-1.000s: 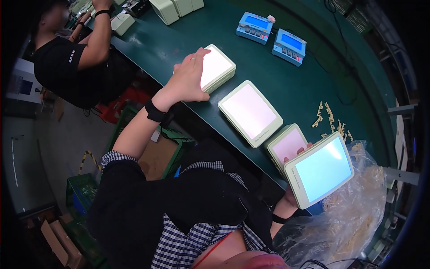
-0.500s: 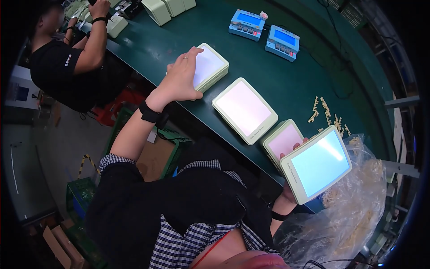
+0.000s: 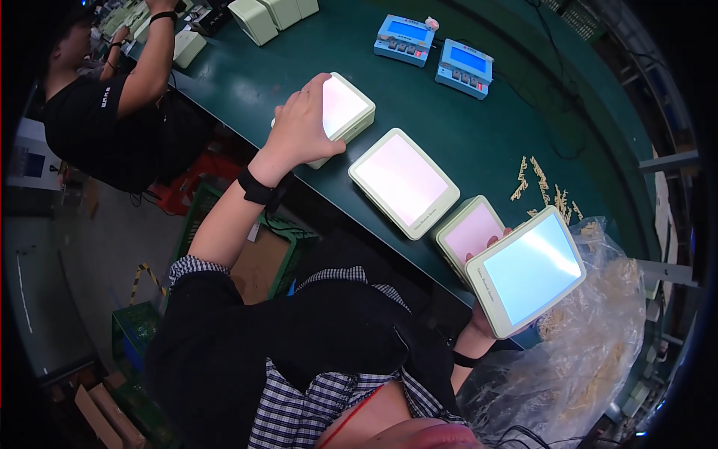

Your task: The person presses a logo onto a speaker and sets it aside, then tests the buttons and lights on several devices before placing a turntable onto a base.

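My left hand [image 3: 301, 129] is wrapped over a cream, box-shaped device with a lit whitish screen [image 3: 344, 107] on the bench, fingers on its left side and thumb along the near edge. My right hand [image 3: 481, 322] holds up a similar device with a bright pale-blue screen [image 3: 532, 271], tilted, its fingertips showing past the top edge. Between the hands, another cream device with a pinkish-white screen [image 3: 404, 183] lies face up. One more lit device [image 3: 471, 228] sits beside it, partly hidden behind the held one.
Two small blue instruments with displays [image 3: 404, 39] [image 3: 464, 67] stand at the back. Cream cut-out pieces [image 3: 550, 191] lie scattered at right, near a clear plastic bag [image 3: 576, 352]. More cream housings [image 3: 254, 20] stand at far left, near a co-worker [image 3: 112, 97]. Green crates [image 3: 138, 322] are on the floor.
My left thumb has shifted up along the near edge of the left device, whose screen has turned from bluish to pinkish white. My right hand still holds its device; the view has shifted slightly.
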Demonstrator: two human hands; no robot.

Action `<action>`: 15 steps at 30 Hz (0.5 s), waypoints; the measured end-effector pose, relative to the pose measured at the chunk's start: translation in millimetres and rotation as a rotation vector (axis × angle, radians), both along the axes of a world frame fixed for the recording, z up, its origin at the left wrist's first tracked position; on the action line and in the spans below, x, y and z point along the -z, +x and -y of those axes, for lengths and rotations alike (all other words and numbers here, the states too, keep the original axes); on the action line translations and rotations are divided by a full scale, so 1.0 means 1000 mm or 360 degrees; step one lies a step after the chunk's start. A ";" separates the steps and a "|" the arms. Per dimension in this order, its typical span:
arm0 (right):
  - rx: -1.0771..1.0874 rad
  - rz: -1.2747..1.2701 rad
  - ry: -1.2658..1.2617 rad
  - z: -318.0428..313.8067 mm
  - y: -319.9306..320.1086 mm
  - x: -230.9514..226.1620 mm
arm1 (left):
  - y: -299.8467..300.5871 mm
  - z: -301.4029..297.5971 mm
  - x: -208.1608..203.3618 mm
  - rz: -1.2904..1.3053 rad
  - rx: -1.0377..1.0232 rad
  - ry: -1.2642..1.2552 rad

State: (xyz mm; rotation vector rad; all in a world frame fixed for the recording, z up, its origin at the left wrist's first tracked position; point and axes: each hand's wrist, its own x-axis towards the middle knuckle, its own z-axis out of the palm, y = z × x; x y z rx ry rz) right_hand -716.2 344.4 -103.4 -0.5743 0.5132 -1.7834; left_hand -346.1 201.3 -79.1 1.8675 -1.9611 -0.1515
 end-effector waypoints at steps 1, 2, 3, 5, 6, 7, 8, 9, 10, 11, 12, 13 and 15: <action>0.0006 -0.0013 0.0009 -0.005 -0.002 0.001 | 0.000 0.002 -0.001 -0.0038 0.0019 0.0008; 0.0017 -0.0027 0.0019 -0.010 -0.004 0.002 | -0.001 0.003 -0.003 -0.0076 0.0043 0.0015; 0.0031 -0.0041 0.0029 -0.014 -0.006 0.002 | 0.000 0.001 -0.005 -0.0080 0.0066 0.0012; 0.0075 0.0220 0.0043 -0.009 -0.021 0.004 | 0.004 0.003 -0.007 -0.0220 0.0069 -0.0040; 0.0070 0.0475 0.0073 -0.006 -0.031 0.004 | 0.009 0.003 -0.006 -0.0299 0.0073 -0.0053; 0.0086 0.0733 0.0096 -0.006 -0.042 0.001 | 0.012 0.007 -0.008 -0.0305 0.0146 -0.0046; 0.0157 0.0425 0.0197 -0.005 -0.050 -0.012 | 0.019 0.007 -0.012 -0.0311 0.0103 -0.0023; 0.0229 0.0122 0.0310 0.001 -0.060 -0.026 | 0.025 0.008 -0.016 -0.0317 0.0055 0.0000; -0.0004 0.0103 0.0068 0.010 -0.082 -0.028 | 0.030 0.012 -0.014 -0.0318 0.0107 -0.0007; -0.0232 0.0074 -0.0170 0.019 -0.109 -0.031 | 0.031 0.018 -0.013 -0.0320 0.0101 0.0045; -0.0322 0.0067 -0.0206 0.034 -0.126 -0.041 | 0.034 0.022 -0.009 -0.0320 0.0077 0.0094; -0.0417 0.0057 -0.0238 0.050 -0.143 -0.055 | 0.038 0.024 -0.008 -0.0321 0.0112 0.0088; -0.0526 -0.0030 -0.0147 0.094 -0.193 -0.065 | 0.043 0.030 -0.006 -0.0479 0.0121 0.0145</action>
